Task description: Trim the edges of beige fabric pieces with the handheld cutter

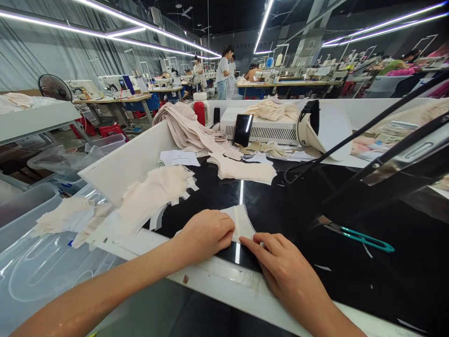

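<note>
A small piece of thin white fabric (pixel 247 223), curved at its right edge and marked by a narrow cream band, is laid on the glossy black worktop (pixel 308 206) at the near edge, approx. centre, between both hands. Its left part is covered by the L hand (pixel 206 234), whose fingers are curled in & kept together; whether cloth is pinched under them can't be told. The near edge is touched by the R hand's (pixel 287 264) outstretched index fingertip, the other fingers being bent alongside; the thumb is hidden, so a grip can't be confirmed. To the left, a loose, ragged-edged heap of cream cut pieces (pixel 154 192) is spread over the white rim; farther off, a neater flat stack of cream pieces (pixel 245 169) is set near long, rippled pinkish strips (pixel 189 126). A dark, glossy phone (pixel 243 130) is leant upright against a white slotted box (pixel 277 131), w/ a red thread cone (pixel 199 113) seen to its left. To the right, teal-handled scissors (pixel 368 238) are laid flat, w/ a few thin white scraps nearby. Far left, a smooth translucent plastic bin (pixel 31 267) is partly overhung by more cloth.
</note>
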`<state>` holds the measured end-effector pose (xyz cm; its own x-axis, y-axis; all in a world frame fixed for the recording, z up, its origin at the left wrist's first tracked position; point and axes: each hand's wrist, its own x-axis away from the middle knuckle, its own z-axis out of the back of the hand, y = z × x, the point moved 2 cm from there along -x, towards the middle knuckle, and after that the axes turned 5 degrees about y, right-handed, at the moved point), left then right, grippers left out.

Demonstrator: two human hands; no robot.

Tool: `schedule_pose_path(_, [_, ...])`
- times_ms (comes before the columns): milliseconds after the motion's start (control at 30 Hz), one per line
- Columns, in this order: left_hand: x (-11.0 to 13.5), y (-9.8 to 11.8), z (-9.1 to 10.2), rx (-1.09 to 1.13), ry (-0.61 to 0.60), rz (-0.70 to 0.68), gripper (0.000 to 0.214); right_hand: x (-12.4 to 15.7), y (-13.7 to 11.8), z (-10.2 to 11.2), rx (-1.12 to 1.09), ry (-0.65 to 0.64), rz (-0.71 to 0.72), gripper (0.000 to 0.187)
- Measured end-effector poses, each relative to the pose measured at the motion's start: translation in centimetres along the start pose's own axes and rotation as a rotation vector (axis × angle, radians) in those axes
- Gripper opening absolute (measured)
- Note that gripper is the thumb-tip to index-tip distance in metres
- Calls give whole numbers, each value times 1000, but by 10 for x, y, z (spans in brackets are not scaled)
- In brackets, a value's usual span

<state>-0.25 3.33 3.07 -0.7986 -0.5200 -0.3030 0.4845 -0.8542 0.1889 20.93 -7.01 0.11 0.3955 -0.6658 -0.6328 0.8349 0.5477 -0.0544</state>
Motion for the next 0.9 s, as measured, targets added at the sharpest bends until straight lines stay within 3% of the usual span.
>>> schedule_pose_path(267, [1, 0, 8, 24, 9, -71, 4, -1, 0, 1, 12, -7, 7, 43])
schedule_pose_path(467, [2, 5, 1, -114, 21, -156, 18, 0, 1, -1, 17, 7, 13, 41])
schedule_pose_path(600, [5, 5, 0, -100, 58, -157, 16, 0, 0, -1, 16, 12, 11, 41])
schedule_pose_path(900, [2, 8, 2, -48, 20, -124, 16, -1, -1, -1, 46, -11, 25, 44])
